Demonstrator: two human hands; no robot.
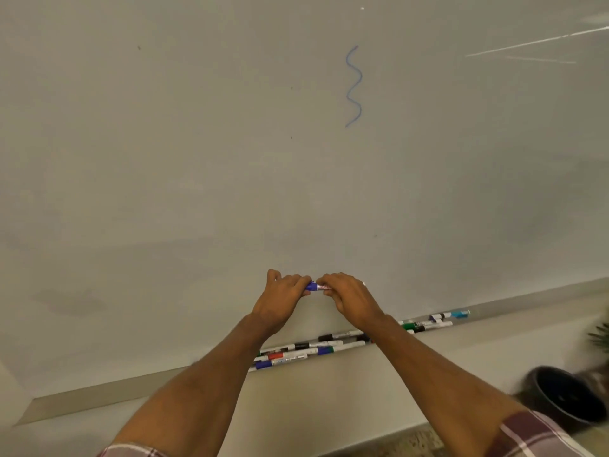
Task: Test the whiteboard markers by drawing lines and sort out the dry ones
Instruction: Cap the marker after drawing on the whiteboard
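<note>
I saw the blue marker point(315, 286) held level between both hands, close before the whiteboard point(197, 159) and above the tray point(115, 395) where the other markers point(290, 356) lay. The left hand point(283, 293) had its fingers curled around the blue cap end. The right hand point(346, 295) pinched the white barrel, fingers bent close together. I could not tell if the cap was fully seated. I judged the marker light, stiff and rather smooth, so holding it near the joint of cap and barrel should serve best. One blue wavy line point(354, 87) stood higher on the board.
</note>
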